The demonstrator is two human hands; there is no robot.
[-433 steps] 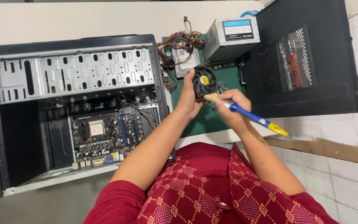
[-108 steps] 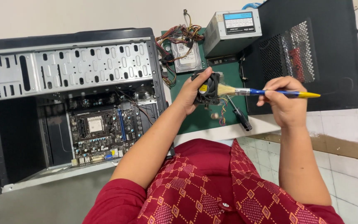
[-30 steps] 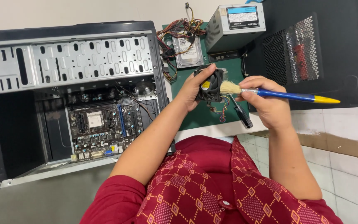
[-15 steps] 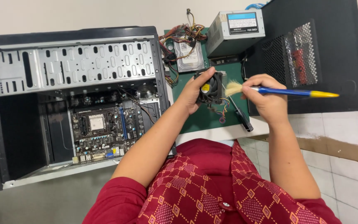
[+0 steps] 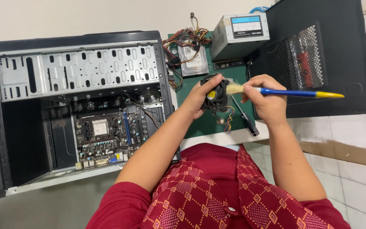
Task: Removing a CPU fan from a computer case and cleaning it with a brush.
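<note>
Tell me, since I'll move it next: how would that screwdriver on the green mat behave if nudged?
The screwdriver has a round black handle and lies flat on the green mat, so it would probably roll. Its thin straight shaft looks stiff. Probably light.

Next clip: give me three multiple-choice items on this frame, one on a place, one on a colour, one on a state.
1. Where does the screwdriver lie?
A. Inside the open computer case
B. On the green mat, below the fan
C. On top of the power supply

2. What colours is the brush handle?
A. Blue with a yellow end
B. All red
C. Green and white

3. How is the cooling fan placed?
A. Mounted on the motherboard
B. Lying loose on the floor
C. Held up in the left hand

Answers:
1 B, it rests on the green mat.
2 A, the right hand grips a blue shaft tipped with yellow.
3 C, the fingers wrap the fan while bristles touch it.
</note>
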